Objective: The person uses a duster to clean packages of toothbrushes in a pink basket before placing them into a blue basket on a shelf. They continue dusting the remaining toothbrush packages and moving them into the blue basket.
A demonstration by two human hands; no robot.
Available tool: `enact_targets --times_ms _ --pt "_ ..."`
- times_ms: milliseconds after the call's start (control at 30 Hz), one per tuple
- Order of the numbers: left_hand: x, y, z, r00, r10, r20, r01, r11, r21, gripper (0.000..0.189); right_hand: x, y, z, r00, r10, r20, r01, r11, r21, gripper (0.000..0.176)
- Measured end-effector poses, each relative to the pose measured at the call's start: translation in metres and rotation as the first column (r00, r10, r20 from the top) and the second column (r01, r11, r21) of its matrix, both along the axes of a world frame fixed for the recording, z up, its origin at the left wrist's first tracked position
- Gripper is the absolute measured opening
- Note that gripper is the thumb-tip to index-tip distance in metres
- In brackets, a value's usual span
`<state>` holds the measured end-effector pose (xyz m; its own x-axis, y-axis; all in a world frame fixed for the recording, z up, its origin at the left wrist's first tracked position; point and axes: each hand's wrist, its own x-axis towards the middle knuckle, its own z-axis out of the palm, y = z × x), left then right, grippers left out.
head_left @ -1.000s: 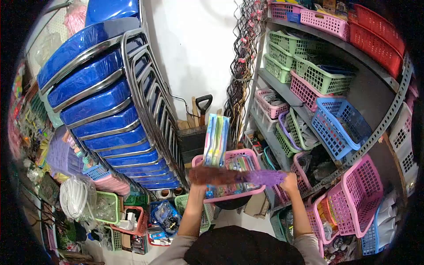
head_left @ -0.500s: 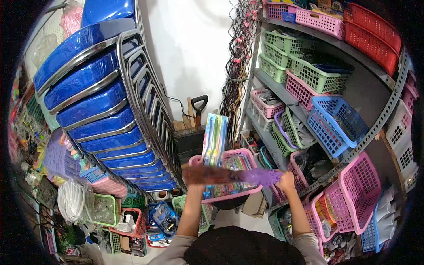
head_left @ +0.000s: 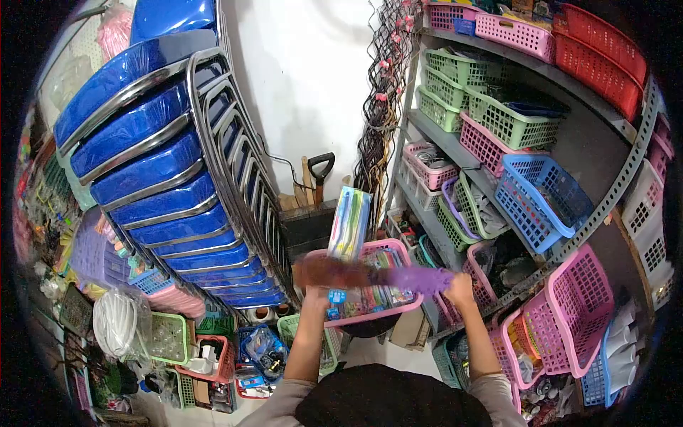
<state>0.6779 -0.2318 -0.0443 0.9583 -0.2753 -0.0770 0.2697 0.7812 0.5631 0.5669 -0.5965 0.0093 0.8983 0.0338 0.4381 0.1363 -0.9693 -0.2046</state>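
A long fluffy thing, brown on the left and purple on the right, perhaps a duster (head_left: 370, 276), is stretched sideways between my hands and blurred. My right hand (head_left: 457, 290) is closed round its purple end. At its brown end is my left hand (head_left: 313, 293), with fingers mostly hidden behind the brown part. Just beside that hand a small blue item (head_left: 336, 297) shows. Under the duster lies a pink basket (head_left: 409, 313) full of colourful packets. A clear pack with blue, green and yellow stripes (head_left: 348, 223) stands upright at the basket's back left.
Stacked blue chairs (head_left: 163, 160) with metal frames rise on the left. Shelves on the right hold green, pink and red baskets and a blue basket (head_left: 541, 196). A black-handled tool (head_left: 320, 171) leans by the white wall. More filled baskets stand on the floor at lower left.
The fluffy thing has shifted slightly, and the small blue item beside my left hand shows more clearly. The striped pack has tilted slightly to the right.
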Motion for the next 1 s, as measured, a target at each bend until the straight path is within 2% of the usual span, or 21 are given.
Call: enact_targets --times_ms 33,67,100,167,267,300,333,400,467,500,533,567,633,767,800,833,867,900,933,967,1000 --pt "-0.007 0.000 0.008 0.981 -0.103 -0.164 0.077 0.984 -0.158 0.036 0.003 0.000 0.001 1.000 0.001 -0.001 -0.001 1.000 0.002 0.017" --pt "-0.030 -0.009 0.065 1.000 -0.007 0.024 0.006 1.000 0.008 0.036 0.006 -0.001 0.003 0.993 -0.121 0.004 0.121 0.992 0.033 0.017" --pt "-0.032 -0.011 0.069 0.998 -0.040 0.054 0.040 0.999 -0.005 0.037 0.009 -0.002 0.004 0.970 -0.242 0.005 0.241 0.968 0.064 0.018" --pt "-0.028 -0.012 0.067 0.982 -0.185 -0.023 0.182 0.979 -0.095 0.038 0.014 -0.004 0.001 0.974 -0.227 0.012 0.221 0.961 0.168 0.019" --pt "-0.043 -0.013 0.092 0.999 -0.002 0.035 -0.002 0.995 0.099 0.040 0.009 0.003 0.005 0.979 -0.186 -0.084 0.193 0.977 0.093 0.018" --pt "-0.013 -0.001 0.025 0.969 -0.249 0.006 0.240 0.928 -0.283 0.041 0.000 0.009 0.007 0.995 -0.079 -0.059 0.076 0.996 -0.040 0.017" --pt "-0.012 -0.003 0.026 0.975 -0.210 -0.064 0.185 0.942 -0.280 0.040 -0.005 0.014 0.007 0.998 0.032 -0.048 -0.040 0.984 -0.175 0.016" --pt "-0.014 -0.004 0.026 0.996 -0.080 -0.031 0.073 0.981 -0.179 0.038 -0.004 0.016 0.001 0.996 0.086 -0.018 -0.087 0.994 -0.067 0.014" --pt "-0.006 0.001 0.006 0.993 -0.115 -0.029 0.106 0.973 -0.206 0.039 0.002 0.013 -0.005 0.991 0.133 0.014 -0.133 0.990 0.045 0.013" --pt "-0.002 0.003 -0.007 0.988 -0.151 -0.028 0.140 0.962 -0.233 0.040 0.005 0.007 -0.006 0.999 0.009 -0.036 -0.009 1.000 -0.006 0.013" --pt "-0.028 -0.009 0.051 1.000 0.021 -0.013 -0.020 0.994 0.107 0.045 0.009 0.004 -0.007 0.990 -0.117 -0.079 0.112 0.992 -0.063 0.013" --pt "-0.031 -0.015 0.077 0.990 -0.109 -0.094 0.098 0.989 -0.115 0.053 0.013 0.003 -0.006 0.990 -0.118 -0.079 0.113 0.992 -0.062 0.013" --pt "-0.030 -0.012 0.083 0.879 -0.434 0.199 0.471 0.856 -0.213 0.058 0.021 0.003 -0.001 0.951 -0.310 -0.010 0.306 0.929 0.207 0.015" --pt "-0.033 -0.018 0.081 0.789 -0.588 0.177 0.593 0.654 -0.470 0.062 0.021 0.005 0.000 0.940 -0.337 0.057 0.291 0.876 0.384 0.017" --pt "-0.033 -0.017 0.076 0.899 -0.379 0.220 0.414 0.900 -0.139 0.061 0.022 0.001 -0.007 0.940 -0.336 0.057 0.290 0.877 0.383 0.017" --pt "-0.034 -0.015 0.067 0.926 -0.172 0.337 0.113 0.976 0.187 0.060 0.021 -0.003 -0.017 0.950 -0.301 0.082 0.251 0.894 0.371 0.018" --pt "-0.018 -0.010 0.053 0.920 -0.391 0.019 0.360 0.827 -0.431 0.049 0.019 -0.005 -0.023 0.958 -0.265 0.107 0.212 0.910 0.357 0.019" --pt "-0.014 -0.009 0.035 0.921 -0.390 0.019 0.359 0.827 -0.433 0.049 0.018 -0.008 -0.029 0.959 -0.264 0.106 0.211 0.910 0.356 0.019" --pt "-0.018 -0.011 0.042 0.971 -0.228 0.067 0.232 0.971 -0.064 0.047 0.017 -0.010 -0.033 0.958 -0.277 0.072 0.237 0.910 0.341 0.021" --pt "-0.020 -0.012 0.046 0.981 -0.089 0.173 0.033 0.953 0.301 0.045 0.014 -0.011 -0.037 0.956 -0.291 0.037 0.264 0.908 0.325 0.023" --pt "-0.018 -0.007 0.043 0.994 -0.093 0.065 0.066 0.937 0.342 0.037 0.011 -0.013 -0.041 0.956 -0.292 0.036 0.265 0.908 0.325 0.023"
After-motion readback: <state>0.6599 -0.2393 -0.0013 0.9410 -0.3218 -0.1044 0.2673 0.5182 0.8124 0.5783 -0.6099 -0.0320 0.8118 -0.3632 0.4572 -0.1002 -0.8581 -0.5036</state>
